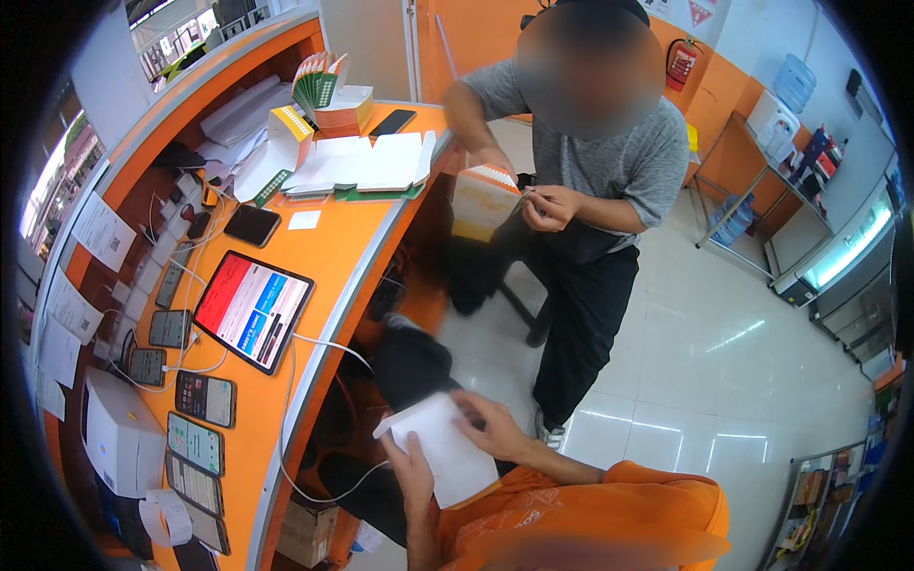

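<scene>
Over my lap is a white folded cardboard piece (446, 449), with a yellow-orange edge at its bottom. My left hand (413, 468) grips its left side, thumb lying on the white face. At its upper right edge, my right hand (487, 423) has bent fingers pressed to the board. Across from me, a seated person in a grey shirt holds a yellow, orange and white carton (484, 205) in one hand. That person's other hand (550, 207) pinches something too small to make out beside it.
On the orange counter (314, 238) lie a tablet (254, 309), several phones and charging cables. White and green cartons (357, 164) stack toward its far end. A white cable hangs off the counter edge near my left hand. A white printer (119, 433) stands at the left.
</scene>
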Available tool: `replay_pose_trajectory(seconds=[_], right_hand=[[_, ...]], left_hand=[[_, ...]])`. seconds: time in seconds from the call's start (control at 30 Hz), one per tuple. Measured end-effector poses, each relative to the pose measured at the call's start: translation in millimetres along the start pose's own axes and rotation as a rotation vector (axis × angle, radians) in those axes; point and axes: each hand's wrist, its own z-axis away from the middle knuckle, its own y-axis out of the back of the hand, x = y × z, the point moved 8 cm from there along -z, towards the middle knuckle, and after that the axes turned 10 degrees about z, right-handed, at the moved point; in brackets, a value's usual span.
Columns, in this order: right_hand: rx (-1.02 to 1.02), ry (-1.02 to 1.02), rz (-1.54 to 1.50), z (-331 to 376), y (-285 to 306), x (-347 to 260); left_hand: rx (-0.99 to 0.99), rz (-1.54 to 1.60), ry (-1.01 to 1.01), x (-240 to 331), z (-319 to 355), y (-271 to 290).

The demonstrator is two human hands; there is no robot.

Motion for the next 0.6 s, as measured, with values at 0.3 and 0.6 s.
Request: replay_pose_trajectory(seconds=[0.3, 0.6], right_hand=[[0.269, 0.130, 0.092, 2.8, 15.6, -0.4], [0.309, 0.350, 0.127, 5.4, 21.0, -16.7]], left_hand=[[0.089, 0.247, -0.055, -1.6, 0.1, 8.9], [0.015, -0.096, -0.291, 31.8, -3.4, 9.0]])
